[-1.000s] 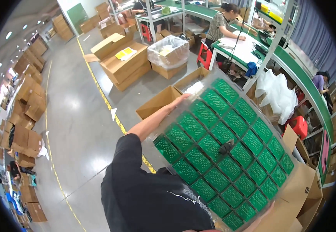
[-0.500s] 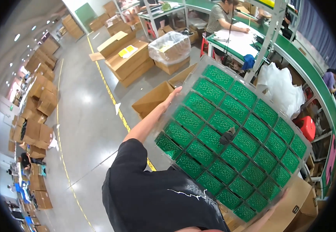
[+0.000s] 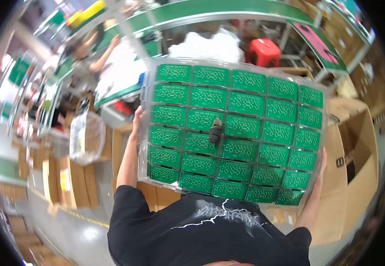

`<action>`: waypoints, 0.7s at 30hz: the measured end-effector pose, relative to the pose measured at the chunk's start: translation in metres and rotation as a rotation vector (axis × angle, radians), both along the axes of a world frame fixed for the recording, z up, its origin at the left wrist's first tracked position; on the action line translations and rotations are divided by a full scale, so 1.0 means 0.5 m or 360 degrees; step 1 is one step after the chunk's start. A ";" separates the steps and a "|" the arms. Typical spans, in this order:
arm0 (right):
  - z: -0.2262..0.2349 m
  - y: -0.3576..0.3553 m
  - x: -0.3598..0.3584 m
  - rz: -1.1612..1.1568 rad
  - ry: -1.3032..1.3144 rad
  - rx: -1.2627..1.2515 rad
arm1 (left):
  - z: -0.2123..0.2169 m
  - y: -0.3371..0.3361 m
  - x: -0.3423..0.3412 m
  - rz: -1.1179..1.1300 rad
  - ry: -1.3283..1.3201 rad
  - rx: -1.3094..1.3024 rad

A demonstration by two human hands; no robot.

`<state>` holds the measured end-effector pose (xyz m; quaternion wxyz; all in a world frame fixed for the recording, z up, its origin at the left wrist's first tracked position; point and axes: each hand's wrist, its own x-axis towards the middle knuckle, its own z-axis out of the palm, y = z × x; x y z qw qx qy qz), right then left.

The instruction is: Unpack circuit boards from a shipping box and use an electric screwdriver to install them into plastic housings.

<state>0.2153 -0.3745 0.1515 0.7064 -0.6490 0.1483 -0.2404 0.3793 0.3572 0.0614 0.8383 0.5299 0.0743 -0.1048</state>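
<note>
I hold a clear plastic tray [image 3: 147,88] level in front of my chest. Its pockets are filled with several rows of green circuit boards [image 3: 210,97]. A small dark grey part [image 3: 215,131] lies loose on the boards near the tray's middle. My left hand [image 3: 137,119] grips the tray's left edge. On the opposite side, my right hand [image 3: 323,160] grips the right edge, mostly hidden behind the tray. My black T-shirt fills the lower part of the view.
Open cardboard boxes [image 3: 356,164] stand to my right and more flat boxes [image 3: 75,181] to my left. A green conveyor line [image 3: 210,11] runs across the back, with a red stool [image 3: 264,49] and white bags [image 3: 210,44] under it. Another person [image 3: 90,57] works at the line.
My view has swung round to the right, so the conveyor line is now across the top. The tray has turned from a diagonal to nearly square before me, still held by both hands.
</note>
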 end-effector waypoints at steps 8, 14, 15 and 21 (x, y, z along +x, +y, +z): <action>0.046 0.045 -0.062 0.0211 0.0164 0.0604 | 0.036 -0.057 0.087 -0.0068 -0.0036 0.0125; 0.131 0.156 -0.052 0.0130 0.0206 0.0903 | 0.013 -0.011 0.101 0.0208 -0.0192 0.0465; 0.140 0.165 -0.070 0.0051 0.0238 0.0935 | 0.049 -0.067 0.081 0.0243 -0.0014 0.0387; 0.093 0.111 -0.033 0.0082 0.0359 0.0789 | -0.123 0.181 0.119 0.0450 -0.0008 0.0845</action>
